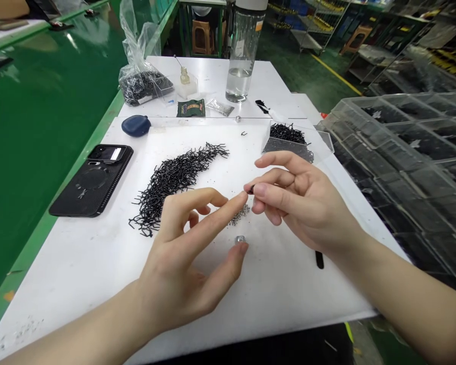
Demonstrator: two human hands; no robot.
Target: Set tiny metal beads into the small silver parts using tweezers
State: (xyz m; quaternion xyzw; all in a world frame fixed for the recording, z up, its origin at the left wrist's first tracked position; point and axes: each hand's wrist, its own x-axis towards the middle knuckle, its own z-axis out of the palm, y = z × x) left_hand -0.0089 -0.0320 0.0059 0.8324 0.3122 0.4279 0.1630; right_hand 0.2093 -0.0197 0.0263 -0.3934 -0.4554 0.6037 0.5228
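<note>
Thumb and index finger of my right hand (304, 203) pinch a small dark part (251, 190), mostly covered by the fingertips. My left hand (186, 253) is open, its index finger stretched out so that the tip meets the right fingertips beside this part. Just past my left thumb tip lies a small silver metal piece (240, 239); whether they touch I cannot tell. Under the fingers is a little heap of tiny silver parts (238, 215), partly hidden. Left of them spreads a long pile of thin bent black pieces (175, 175).
A clear tray (289, 147) of black pieces stands behind my right hand. A phone (93, 180) and a dark blue case (136, 125) lie at left. Farther back are a water bottle (241, 56) and a plastic bag (137, 81). Clear compartment boxes (410, 152) stand at right.
</note>
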